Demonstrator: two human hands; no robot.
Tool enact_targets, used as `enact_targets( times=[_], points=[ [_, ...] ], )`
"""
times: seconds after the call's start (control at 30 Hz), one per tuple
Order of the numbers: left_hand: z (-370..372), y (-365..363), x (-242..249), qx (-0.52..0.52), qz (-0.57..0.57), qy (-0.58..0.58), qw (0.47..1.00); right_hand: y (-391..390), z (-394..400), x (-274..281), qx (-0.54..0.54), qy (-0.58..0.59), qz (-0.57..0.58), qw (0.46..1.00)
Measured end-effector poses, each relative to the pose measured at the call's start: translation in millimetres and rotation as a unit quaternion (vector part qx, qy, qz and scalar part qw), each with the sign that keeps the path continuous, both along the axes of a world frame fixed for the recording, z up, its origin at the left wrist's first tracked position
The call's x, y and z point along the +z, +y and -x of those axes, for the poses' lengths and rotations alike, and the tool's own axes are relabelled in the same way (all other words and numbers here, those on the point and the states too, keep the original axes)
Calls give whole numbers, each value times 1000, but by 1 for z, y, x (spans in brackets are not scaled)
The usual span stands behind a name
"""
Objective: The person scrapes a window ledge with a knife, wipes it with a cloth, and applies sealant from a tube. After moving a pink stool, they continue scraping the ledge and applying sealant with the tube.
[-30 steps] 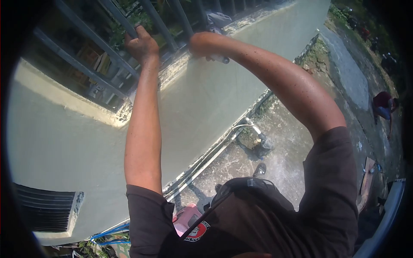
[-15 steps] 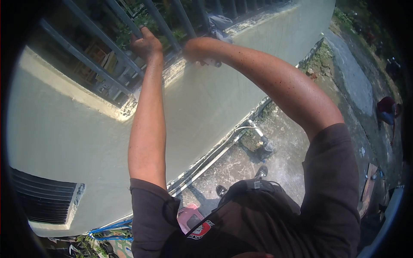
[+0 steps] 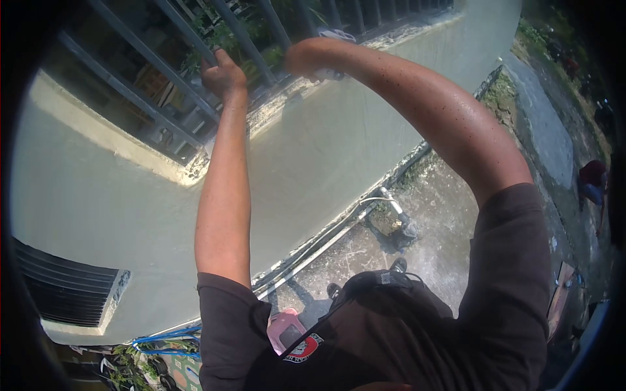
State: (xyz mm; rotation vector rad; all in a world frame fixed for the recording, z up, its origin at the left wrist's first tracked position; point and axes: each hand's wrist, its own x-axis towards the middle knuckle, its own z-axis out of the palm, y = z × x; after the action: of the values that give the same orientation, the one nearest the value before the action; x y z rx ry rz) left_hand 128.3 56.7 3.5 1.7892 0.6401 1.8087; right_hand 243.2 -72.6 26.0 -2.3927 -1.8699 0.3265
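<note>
My left hand [image 3: 225,77] is raised to a dark metal window bar [image 3: 186,34], its fingers closed around it. To the right, my right hand [image 3: 303,60] is at the foot of the bars, just above the sill [image 3: 277,101]. It is bent inward and smeared by motion, and its fingers are mostly hidden. A small pale object [image 3: 331,75] shows under that wrist; its kind I cannot make out. Behind the right wrist, a light grey crumpled cloth [image 3: 338,34] rests by the bars.
Below the sill runs a grey-green plastered wall [image 3: 313,150] with a slatted vent [image 3: 62,287] at lower left. White pipes [image 3: 313,257] follow its foot. A pink plastic item [image 3: 285,329] lies by my feet. Another person [image 3: 593,182] is at the far right.
My right hand has moved slightly upward along the bars, and the pale object under it has shifted up too. My left hand stays at its bar, slightly lower in view.
</note>
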Motion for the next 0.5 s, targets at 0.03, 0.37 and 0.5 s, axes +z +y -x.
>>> enact_targets(
  times=[0.03,0.37,0.5],
  points=[
    [0,0,-1,-6,-7,-7,1000,2,2,1,-17,10,15,1000],
    [-2,-1,-1,-32,47,-5,998,4,11,-14,68,-128,86,986],
    [2,2,1,-37,5,-23,999,1,40,-5,-31,-39,36,998]
  ],
)
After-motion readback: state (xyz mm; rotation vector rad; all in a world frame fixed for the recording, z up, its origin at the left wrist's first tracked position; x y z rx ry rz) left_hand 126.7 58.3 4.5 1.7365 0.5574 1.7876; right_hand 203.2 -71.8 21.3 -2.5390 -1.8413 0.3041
